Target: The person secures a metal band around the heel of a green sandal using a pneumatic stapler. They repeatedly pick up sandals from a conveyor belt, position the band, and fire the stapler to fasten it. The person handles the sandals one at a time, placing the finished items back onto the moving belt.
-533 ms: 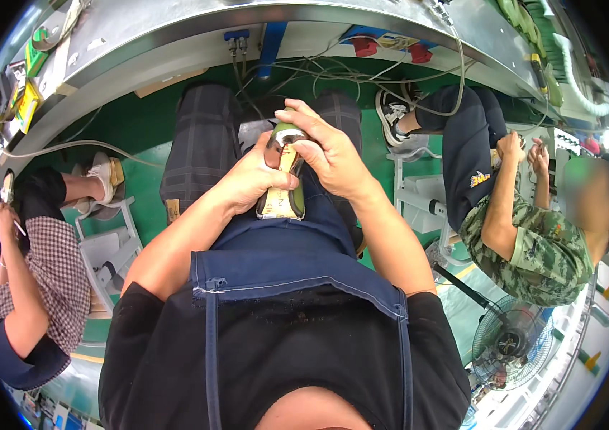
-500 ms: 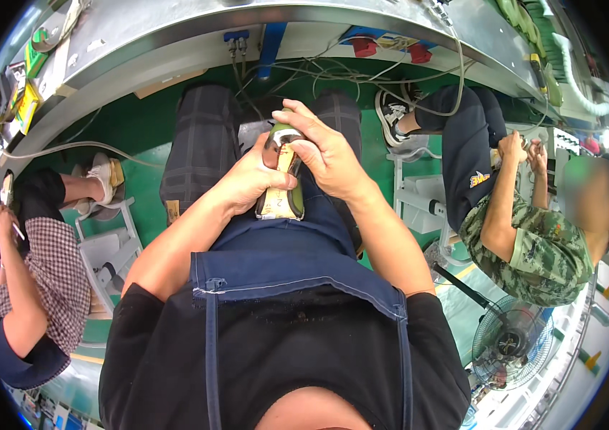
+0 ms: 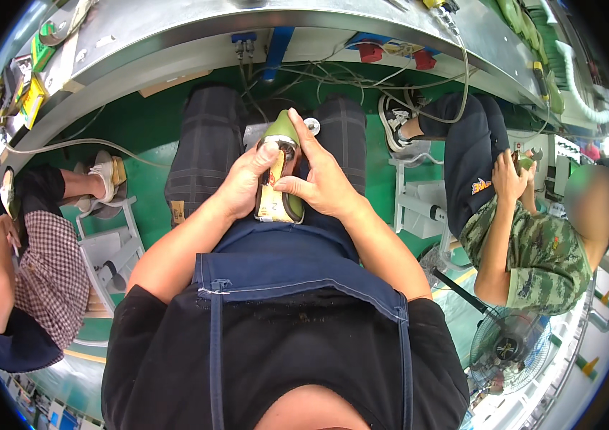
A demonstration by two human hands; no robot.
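Wearing a navy cloth apron (image 3: 297, 274), holding over its lower part a long green shoe-shaped piece (image 3: 276, 201), white-banded, dark-centred, cream-panelled at the near end; clasping its sides between left hand (image 3: 243, 183), fingers partly curled, and right hand (image 3: 327, 179), fingers straighter, thumb bent across

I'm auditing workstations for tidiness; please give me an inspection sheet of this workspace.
Surface: metal bench ahead of the knees.
Job's things: green shoe-like piece with a pale, paper-like covering, held over the lap.
Clutter: yellow-and-black item at the bench's left end.
Grip: left hand and right hand on opposite sides of the piece.
Cables: tangled cables below the bench edge.
Surroundings: seated left co-worker, seated right co-worker, fan at lower right.
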